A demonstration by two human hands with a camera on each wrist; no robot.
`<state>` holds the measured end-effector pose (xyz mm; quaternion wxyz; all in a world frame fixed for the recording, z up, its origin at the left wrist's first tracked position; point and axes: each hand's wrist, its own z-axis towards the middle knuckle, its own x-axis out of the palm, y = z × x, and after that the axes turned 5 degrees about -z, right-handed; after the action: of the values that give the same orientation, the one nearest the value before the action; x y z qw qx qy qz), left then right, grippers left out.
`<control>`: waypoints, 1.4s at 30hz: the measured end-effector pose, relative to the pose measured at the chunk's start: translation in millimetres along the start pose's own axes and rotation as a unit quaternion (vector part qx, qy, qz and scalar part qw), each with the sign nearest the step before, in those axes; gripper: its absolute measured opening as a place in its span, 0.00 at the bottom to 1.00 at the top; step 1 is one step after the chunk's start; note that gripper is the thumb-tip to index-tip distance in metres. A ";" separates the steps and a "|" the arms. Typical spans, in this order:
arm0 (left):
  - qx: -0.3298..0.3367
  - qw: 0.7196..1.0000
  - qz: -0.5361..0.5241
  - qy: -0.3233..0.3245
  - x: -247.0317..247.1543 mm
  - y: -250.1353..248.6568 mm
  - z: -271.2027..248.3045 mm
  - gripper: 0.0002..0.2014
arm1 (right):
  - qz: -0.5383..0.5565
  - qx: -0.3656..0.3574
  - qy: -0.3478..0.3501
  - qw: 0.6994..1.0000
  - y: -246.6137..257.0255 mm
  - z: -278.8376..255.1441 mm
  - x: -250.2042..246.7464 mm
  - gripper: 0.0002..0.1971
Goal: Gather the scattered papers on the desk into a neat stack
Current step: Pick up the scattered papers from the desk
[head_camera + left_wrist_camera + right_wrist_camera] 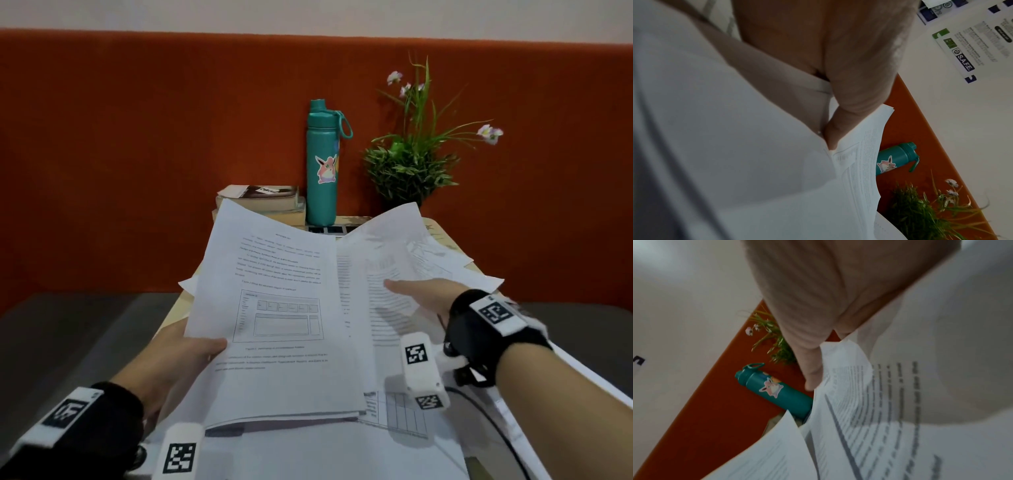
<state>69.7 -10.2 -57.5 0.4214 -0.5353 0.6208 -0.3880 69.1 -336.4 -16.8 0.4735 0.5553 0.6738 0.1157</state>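
Observation:
My left hand (205, 347) grips a lifted bundle of printed papers (274, 308) by its left edge, thumb on top and fingers hidden beneath. The left wrist view shows that thumb (836, 128) pressed on the sheets (859, 170). My right hand (407, 286) pinches another printed sheet (380, 253) just right of the bundle, thumb on top; the right wrist view shows the thumb (812, 369) on this sheet (869, 418). The two sets meet along their inner edges. More loose papers (342, 452) lie on the desk under the lifted ones, with others (445, 263) at the far right.
A teal water bottle (322, 164) with a sticker, a potted plant (411, 168) and stacked books (260, 200) stand at the desk's back against an orange partition (137, 154). The light wooden desk (176, 308) shows at the left. A black cable (493, 421) crosses papers near my right wrist.

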 end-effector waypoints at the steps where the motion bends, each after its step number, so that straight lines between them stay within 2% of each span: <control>1: 0.002 1.000 0.000 0.001 0.1 0.4 0.3 0.10 | -0.013 -0.009 -0.012 1.000 0.6 3.7 6.2 0.40; 3: 0.004 1.000 -0.003 0.004 0.1 0.6 0.8 0.09 | -0.037 -0.026 -0.031 0.998 3.0 9.8 18.4 0.40; 7: 0.002 1.000 -0.012 0.009 -0.7 0.6 2.0 0.10 | -0.085 -0.057 -0.056 0.993 9.9 17.8 39.0 0.35; 11: 0.006 1.000 -0.006 0.008 0.8 1.0 -0.3 0.10 | -0.063 -0.065 -0.098 0.991 13.2 21.3 47.0 0.27; 13: 0.006 1.000 -0.002 0.005 1.9 1.1 -1.8 0.10 | -0.068 -0.073 -0.091 0.991 12.9 21.0 51.6 0.22; 15: 0.008 1.000 -0.002 0.004 2.9 -1.2 -4.5 0.11 | -0.092 -0.077 -0.079 0.990 11.2 21.0 53.8 0.22; 17: 0.012 1.000 -0.006 0.002 2.8 -2.6 -6.7 0.11 | -0.095 -0.082 -0.091 0.988 10.9 19.2 49.3 0.22; 20: 0.026 1.000 -0.011 -0.001 2.2 -4.8 -9.6 0.10 | -0.054 -0.118 -0.127 0.983 9.3 18.5 39.2 0.17; 22: 0.030 0.999 -0.013 -0.006 3.0 -5.2 -9.3 0.10 | -0.063 -0.138 -0.113 0.982 5.1 15.4 39.6 0.15; 24: 0.030 1.000 -0.002 -0.003 6.9 -6.6 -10.3 0.11 | -0.079 -0.147 -0.082 0.983 1.5 14.3 44.4 0.17; 26: 0.032 0.999 0.013 -0.001 10.4 -5.5 -10.8 0.12 | -0.095 -0.139 -0.083 0.982 -0.6 15.0 46.7 0.23; 28: 0.035 0.999 0.007 -0.001 11.8 -5.1 -12.2 0.13 | -0.076 -0.134 -0.116 0.981 -1.8 13.5 42.5 0.22; 31: 0.046 0.999 -0.015 0.002 9.8 -7.1 -18.6 0.13 | -0.018 -0.150 -0.166 0.974 -5.1 9.3 31.3 0.15; 34: 0.068 0.997 -0.027 0.007 11.0 -11.0 -21.5 0.16 | -0.046 -0.182 -0.193 0.963 -6.4 0.4 21.1 0.11; 39: 0.092 0.995 -0.033 -0.001 17.8 -17.6 -17.4 0.19 | 0.003 -0.251 -0.308 0.918 9.8 -24.6 -13.1 0.11; 42: 0.100 0.995 -0.022 0.006 21.9 -21.4 -15.2 0.17 | 0.036 -0.261 -0.336 0.904 17.7 -35.3 -26.6 0.11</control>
<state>61.1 -34.1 -34.7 0.4606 -0.5015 0.5693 -0.4607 51.6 -339.8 27.3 0.7951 0.4418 0.4004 0.1105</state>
